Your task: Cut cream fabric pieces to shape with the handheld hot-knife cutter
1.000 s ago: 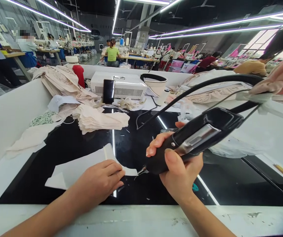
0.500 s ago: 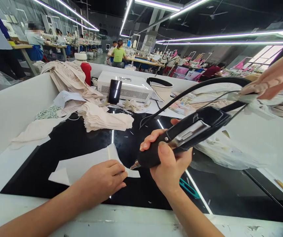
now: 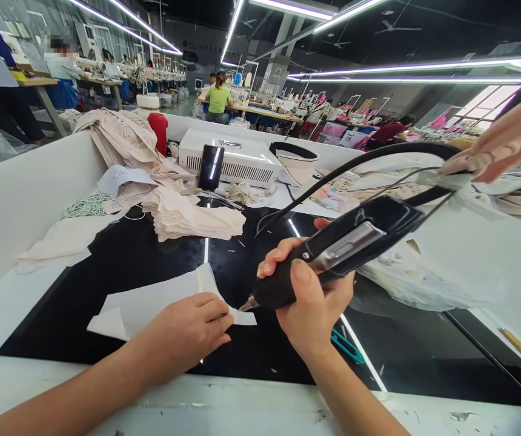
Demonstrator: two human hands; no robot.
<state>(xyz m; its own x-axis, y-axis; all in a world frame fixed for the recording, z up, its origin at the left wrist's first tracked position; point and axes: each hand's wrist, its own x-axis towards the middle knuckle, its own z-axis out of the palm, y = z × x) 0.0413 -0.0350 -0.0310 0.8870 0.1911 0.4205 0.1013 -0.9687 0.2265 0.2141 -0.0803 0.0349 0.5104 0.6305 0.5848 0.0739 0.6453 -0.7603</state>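
My left hand [image 3: 192, 330] is closed at the right part of a white fabric piece [image 3: 151, 297], its fingers bunched on the curved edge. The piece lies on a black glossy board [image 3: 60, 327], with a narrow cream strip [image 3: 203, 278] along it and its left corner folded over. My right hand [image 3: 310, 297] is wrapped around a black corded cutting tool [image 3: 346, 242]. The tool slants down to the left, its metal tip at the curved edge, close by my left fingertips. Beside my right wrist lies a teal knife-like handle [image 3: 348, 348], partly hidden.
Behind the board are stacked cream fabric pieces [image 3: 197, 218], a phone [image 3: 210, 166] and a vented white box [image 3: 242, 157]. The tool's black cable [image 3: 355, 160] arches right, to a blurry hand-like shape [image 3: 492, 154]. A plastic bag [image 3: 424, 278] lies at the right. People sit at machines beyond.
The whole view has shifted very slightly. My hands, the tool and the white fabric piece keep nearly the same places relative to each other.
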